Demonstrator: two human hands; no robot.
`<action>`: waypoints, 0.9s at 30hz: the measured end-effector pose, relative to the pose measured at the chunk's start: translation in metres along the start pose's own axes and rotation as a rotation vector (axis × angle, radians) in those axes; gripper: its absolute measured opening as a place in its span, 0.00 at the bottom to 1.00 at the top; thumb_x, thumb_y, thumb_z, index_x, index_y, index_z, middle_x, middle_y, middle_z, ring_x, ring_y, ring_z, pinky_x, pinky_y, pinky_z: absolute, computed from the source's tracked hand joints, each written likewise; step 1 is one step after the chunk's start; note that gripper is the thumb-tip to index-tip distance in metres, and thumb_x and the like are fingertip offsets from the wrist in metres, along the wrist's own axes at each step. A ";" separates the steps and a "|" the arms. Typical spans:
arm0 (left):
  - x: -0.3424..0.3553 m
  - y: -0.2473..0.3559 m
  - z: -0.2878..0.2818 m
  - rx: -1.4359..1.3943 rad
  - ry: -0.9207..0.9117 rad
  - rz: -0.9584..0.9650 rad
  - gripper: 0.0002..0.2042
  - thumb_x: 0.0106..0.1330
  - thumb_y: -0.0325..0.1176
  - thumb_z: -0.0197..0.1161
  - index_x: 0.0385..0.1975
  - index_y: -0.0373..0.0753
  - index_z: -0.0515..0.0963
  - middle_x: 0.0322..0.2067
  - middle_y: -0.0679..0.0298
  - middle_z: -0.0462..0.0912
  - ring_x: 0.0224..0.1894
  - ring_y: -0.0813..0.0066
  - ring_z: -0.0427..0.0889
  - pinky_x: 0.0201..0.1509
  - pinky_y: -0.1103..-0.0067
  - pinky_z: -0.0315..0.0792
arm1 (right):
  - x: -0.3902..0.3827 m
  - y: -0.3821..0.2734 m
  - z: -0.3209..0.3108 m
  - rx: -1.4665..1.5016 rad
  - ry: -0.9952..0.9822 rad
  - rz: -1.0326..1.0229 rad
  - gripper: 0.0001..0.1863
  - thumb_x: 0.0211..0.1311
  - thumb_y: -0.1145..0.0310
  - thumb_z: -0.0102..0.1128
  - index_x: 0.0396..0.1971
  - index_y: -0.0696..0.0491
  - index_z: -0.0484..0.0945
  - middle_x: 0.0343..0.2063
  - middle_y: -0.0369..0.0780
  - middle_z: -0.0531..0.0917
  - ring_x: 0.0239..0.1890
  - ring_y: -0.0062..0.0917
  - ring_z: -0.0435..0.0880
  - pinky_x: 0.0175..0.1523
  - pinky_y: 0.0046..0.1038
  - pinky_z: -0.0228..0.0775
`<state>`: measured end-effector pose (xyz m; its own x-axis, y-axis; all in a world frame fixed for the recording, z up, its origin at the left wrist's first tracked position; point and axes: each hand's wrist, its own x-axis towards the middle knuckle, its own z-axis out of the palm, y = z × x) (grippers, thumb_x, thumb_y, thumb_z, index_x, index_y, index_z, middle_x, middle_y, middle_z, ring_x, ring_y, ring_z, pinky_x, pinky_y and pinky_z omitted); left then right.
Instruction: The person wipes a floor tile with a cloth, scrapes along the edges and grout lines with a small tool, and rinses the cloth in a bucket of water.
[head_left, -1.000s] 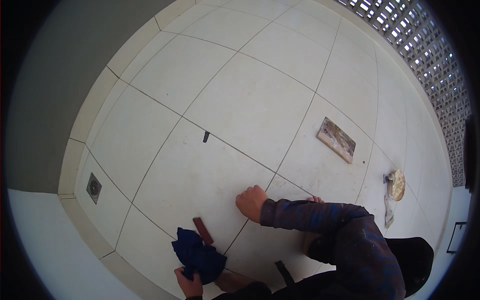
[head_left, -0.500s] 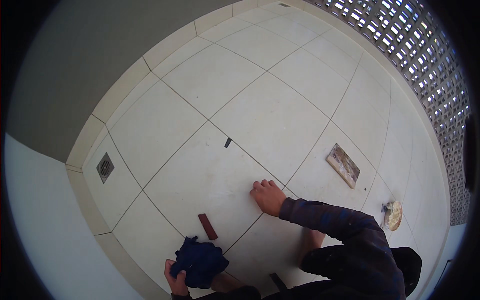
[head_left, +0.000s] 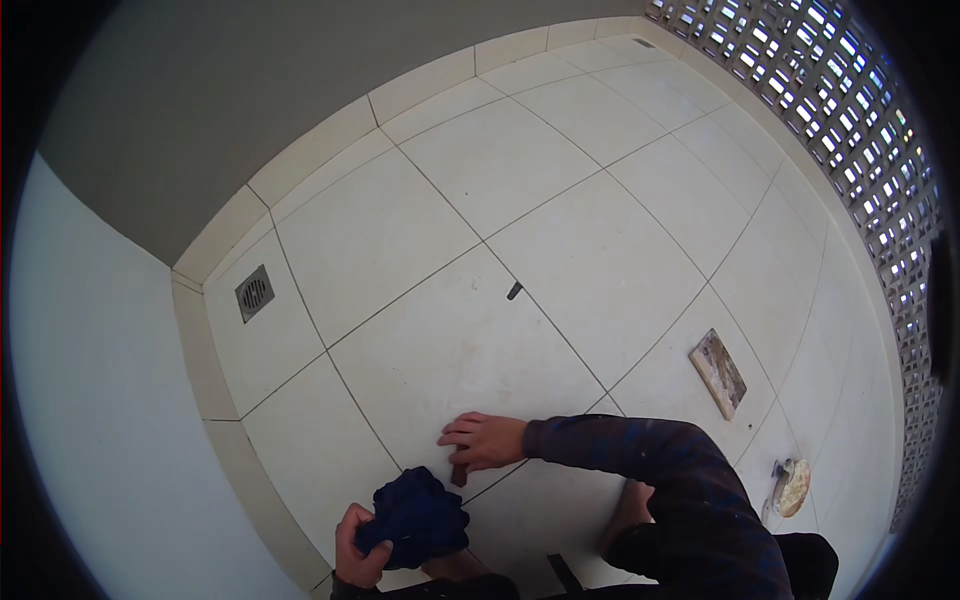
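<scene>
Reference point: the square metal floor drain (head_left: 255,293), set in the pale tile floor (head_left: 430,330).

The navy cloth (head_left: 415,515) lies to the right of the drain and nearer the wearer; whether it bears on the tiles or is lifted cannot be determined. The left hand (head_left: 360,545) is closed on its left edge, thumb over a fold and fingers bent behind.

The brown bar (head_left: 459,475) is also right of the drain and nearer the wearer, farther right than most of the cloth. The right hand (head_left: 485,441) is over its far end, fingers slightly spread and bent; whether they grip cannot be told.

Handling, as judged: the cloth should be light, soft and prone to sag, best taken by a bunched fold. The bar appears stiff and fairly light, best pinched across its narrow sides; slipperiness cannot be assessed.

Appearance: cloth dark blue, crumpled, irregular at the edge, no pattern discernible. Bar narrow and straight-sided where exposed; remainder concealed by the hand.
</scene>
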<state>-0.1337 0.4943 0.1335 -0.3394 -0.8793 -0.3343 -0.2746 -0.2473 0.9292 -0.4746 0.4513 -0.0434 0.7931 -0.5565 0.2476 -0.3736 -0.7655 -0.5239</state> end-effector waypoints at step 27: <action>0.077 0.063 0.038 0.588 -0.743 -0.048 0.15 0.67 0.40 0.73 0.51 0.46 0.83 0.58 0.61 0.78 0.34 0.67 0.85 0.43 0.66 0.80 | -0.098 -0.058 -0.257 0.116 -0.078 1.034 0.20 0.59 0.79 0.69 0.52 0.59 0.78 0.48 0.48 0.81 0.51 0.35 0.80 0.56 0.34 0.72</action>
<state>-0.2115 0.4265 0.1598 -0.7458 -0.3395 -0.5731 -0.6437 0.1459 0.7512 -0.6539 0.4668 0.1719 0.1431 -0.8974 -0.4174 -0.8427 0.1107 -0.5269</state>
